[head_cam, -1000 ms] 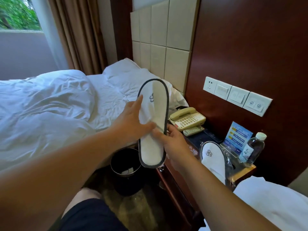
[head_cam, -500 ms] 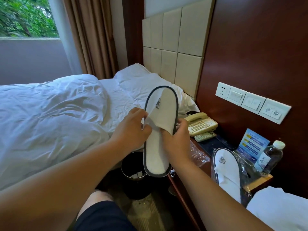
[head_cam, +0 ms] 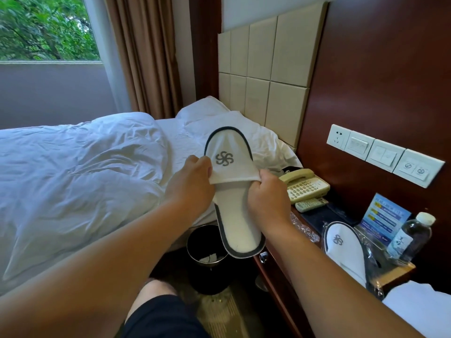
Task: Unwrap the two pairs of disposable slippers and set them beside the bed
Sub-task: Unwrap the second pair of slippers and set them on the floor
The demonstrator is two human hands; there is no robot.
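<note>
A white disposable slipper (head_cam: 234, 191) with a dark rim and a grey pinwheel logo is held up in front of me, toe pointing away. My left hand (head_cam: 192, 184) pinches the left edge of its upper strap, and my right hand (head_cam: 267, 198) grips the right edge. The strap is lifted off the sole. A second pair of slippers (head_cam: 346, 250), still in clear plastic wrap, lies on the nightstand (head_cam: 400, 269) at the right. The bed (head_cam: 73, 181) with its rumpled white duvet fills the left.
A black bin (head_cam: 207, 259) stands on the floor between bed and nightstand. On the nightstand sit a beige telephone (head_cam: 305, 186), a remote (head_cam: 311, 204), crumpled clear plastic (head_cam: 302, 228), a blue card (head_cam: 380, 222) and a water bottle (head_cam: 410, 237). My knee (head_cam: 156, 291) is below.
The slipper has turned so its logo faces me. Both hands moved up to its strap and pulled the strap open off the sole.
</note>
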